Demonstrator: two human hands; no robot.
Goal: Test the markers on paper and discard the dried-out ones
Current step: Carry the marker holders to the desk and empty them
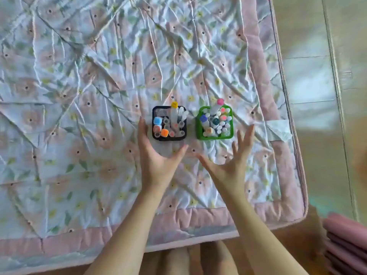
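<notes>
Two mesh holders stand side by side on a flowered quilt. The black holder (154, 135) carries several markers (174, 116) with blue, orange, pink and yellow caps. The green holder (199, 133) to its right carries several more markers (215, 122), one with a pink cap sticking up. My left hand (156, 157) is spread open just in front of the black holder, its fingers reaching along the holder's left side. My right hand (232, 163) is spread open just in front and to the right of the green holder. Neither hand holds anything. No paper is in view.
The quilt (79, 96) with a pink border covers most of the floor. Its right edge (286, 96) runs beside a yellowish floor mat (317, 56). Folded pink cloth (347, 241) lies at the bottom right. My knees (198, 259) show at the bottom edge.
</notes>
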